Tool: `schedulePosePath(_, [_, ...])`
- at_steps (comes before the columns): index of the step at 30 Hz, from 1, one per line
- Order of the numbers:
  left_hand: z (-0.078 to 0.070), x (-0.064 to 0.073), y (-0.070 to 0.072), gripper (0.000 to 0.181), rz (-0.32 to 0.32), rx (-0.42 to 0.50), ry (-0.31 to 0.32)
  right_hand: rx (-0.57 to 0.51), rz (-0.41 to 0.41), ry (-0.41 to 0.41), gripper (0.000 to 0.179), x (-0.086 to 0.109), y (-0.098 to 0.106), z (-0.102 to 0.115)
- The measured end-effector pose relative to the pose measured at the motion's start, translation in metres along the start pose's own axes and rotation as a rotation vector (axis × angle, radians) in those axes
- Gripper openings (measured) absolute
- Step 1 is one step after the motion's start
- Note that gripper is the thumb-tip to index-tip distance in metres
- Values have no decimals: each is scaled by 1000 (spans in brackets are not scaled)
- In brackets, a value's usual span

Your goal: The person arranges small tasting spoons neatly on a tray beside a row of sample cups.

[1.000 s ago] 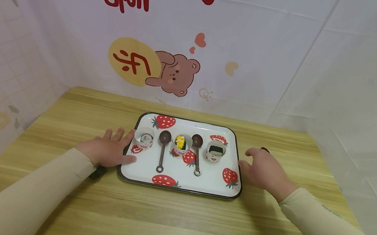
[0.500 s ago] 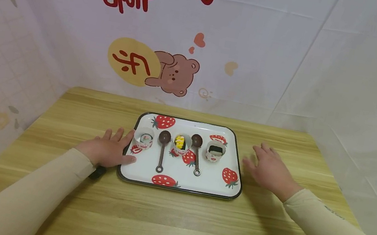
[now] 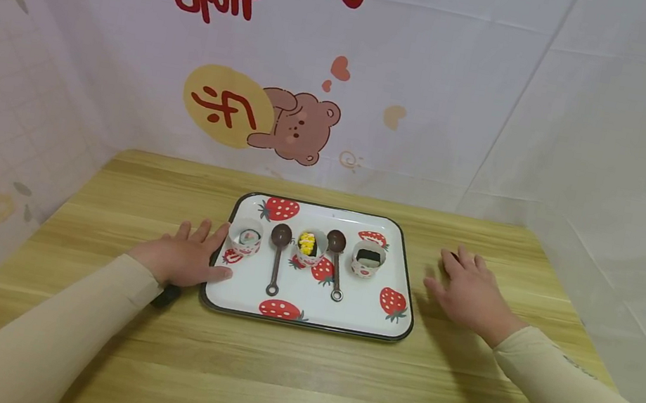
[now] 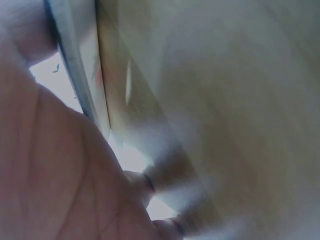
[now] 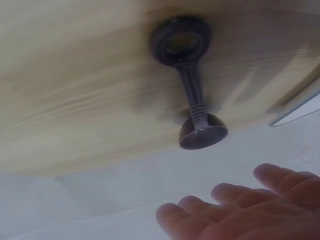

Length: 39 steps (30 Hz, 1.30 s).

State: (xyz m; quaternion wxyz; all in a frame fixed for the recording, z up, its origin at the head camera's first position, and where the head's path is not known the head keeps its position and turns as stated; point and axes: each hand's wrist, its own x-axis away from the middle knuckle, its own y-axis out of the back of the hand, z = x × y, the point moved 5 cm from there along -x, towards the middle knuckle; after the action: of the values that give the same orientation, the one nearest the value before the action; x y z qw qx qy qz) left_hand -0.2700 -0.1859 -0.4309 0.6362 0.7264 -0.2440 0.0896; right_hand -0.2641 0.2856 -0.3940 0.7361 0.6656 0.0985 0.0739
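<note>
The left hand (image 3: 185, 257) rests spread at the left rim of a white strawberry-print tray (image 3: 305, 307), its thumb over the tray's edge. The right hand (image 3: 474, 294) hovers right of the tray, fingers relaxed, holding nothing. Partly hidden under it is a dark brown measuring spoon (image 5: 192, 90), lying on the wooden table in the right wrist view. Two more brown spoons, a left one (image 3: 278, 258) and a right one (image 3: 336, 261), lie on the tray. Between and beside them stand a left paper cup (image 3: 243, 245), a middle paper cup (image 3: 309, 261) and a right paper cup (image 3: 364, 269), each holding a sushi-like piece.
The wooden table (image 3: 291, 389) extends in front of the tray and to both sides. Behind it hangs a white cloth (image 3: 435, 142) with red lettering and a cartoon bear. A small black object (image 3: 166, 296) shows under the left wrist.
The right hand has moved away to the right from the tray's right rim, over the spoon on the table. The left hand, tray, cups and tray spoons stay in place.
</note>
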Motion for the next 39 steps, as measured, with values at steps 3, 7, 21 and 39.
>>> schedulePosePath(3, [0, 0, 0, 103, 0, 1, -2, -1, 15, -5, 68, 1, -1, -2])
schedulePosePath(7, [0, 0, 0, 103, 0, 2, -3, 0, 57, -29, 65, 3, -3, -4])
schedulePosePath(21, [0, 0, 0, 104, 2, -5, 2, 38, 147, -55, 62, 9, -13, -14])
schedulePosePath(39, [4, -4, -2, 108, -2, 10, -8, 7, 108, 29, 54, 10, -14, -16])
